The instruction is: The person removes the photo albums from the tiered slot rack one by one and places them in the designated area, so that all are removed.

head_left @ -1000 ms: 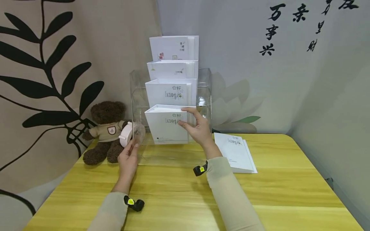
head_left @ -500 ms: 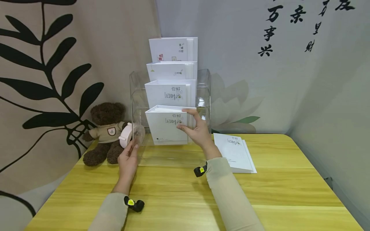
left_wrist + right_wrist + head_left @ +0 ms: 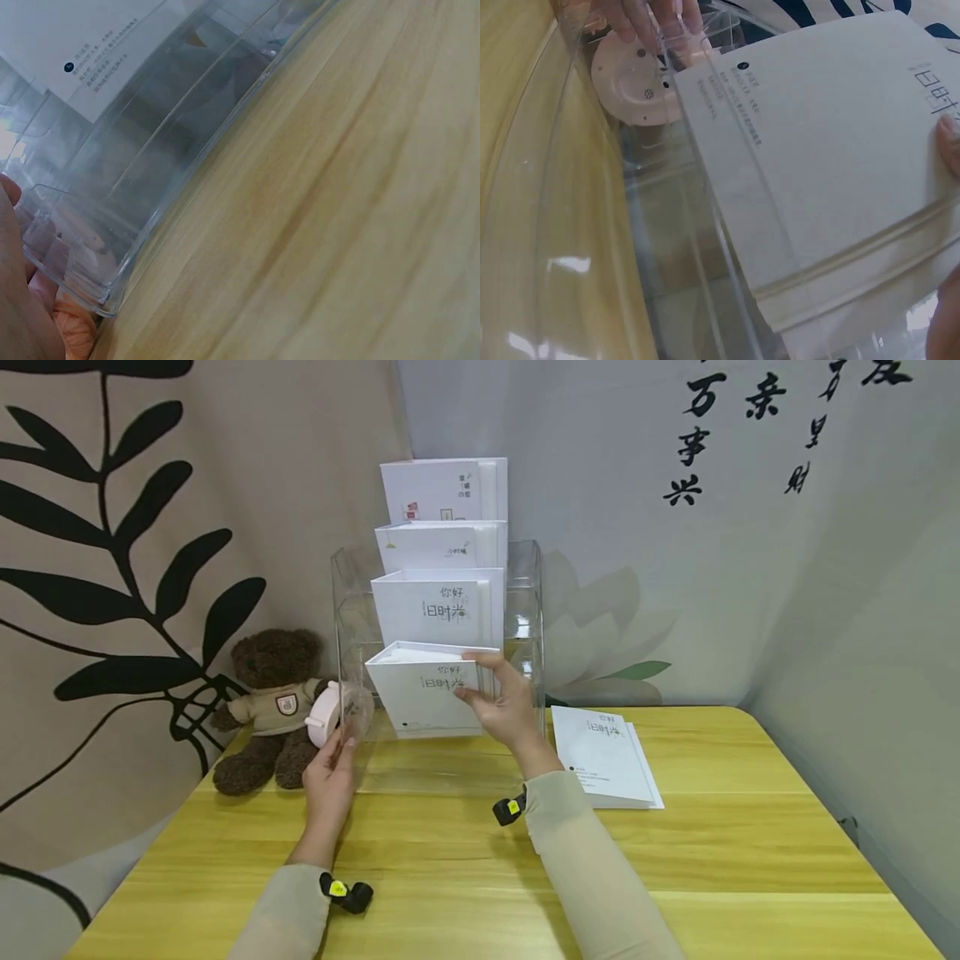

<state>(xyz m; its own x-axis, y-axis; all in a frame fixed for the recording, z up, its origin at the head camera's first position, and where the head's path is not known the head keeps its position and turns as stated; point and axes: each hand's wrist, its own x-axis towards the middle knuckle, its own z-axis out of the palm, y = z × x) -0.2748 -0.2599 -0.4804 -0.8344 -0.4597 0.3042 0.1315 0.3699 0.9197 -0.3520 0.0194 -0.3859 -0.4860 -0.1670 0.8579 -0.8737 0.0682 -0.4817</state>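
My right hand (image 3: 510, 706) pinches the top right edge of the lowest white book (image 3: 427, 706), thumb on its cover and fingers over the top. The book stands tilted forward at the front of a clear stepped rack (image 3: 356, 568), its page tops showing. In the right wrist view its lower edge lies behind the rack's clear front lip (image 3: 739, 259). My left hand (image 3: 330, 781) grips the rack's front left side, with fingers showing through the plastic in the left wrist view. Behind the front book, three more white books rise in steps, the nearest being a similar book (image 3: 427, 610).
A brown teddy bear (image 3: 273, 660) sits left of the rack. Between them stands a round pink object (image 3: 324, 714) with small holes in its back. Two white booklets (image 3: 600, 756) lie overlapping on the wooden table (image 3: 720, 843), right of the rack.
The front book's top has tipped toward me, with my right hand moving slightly down and left along with it. My left hand keeps its place on the rack. The view shifts slightly.
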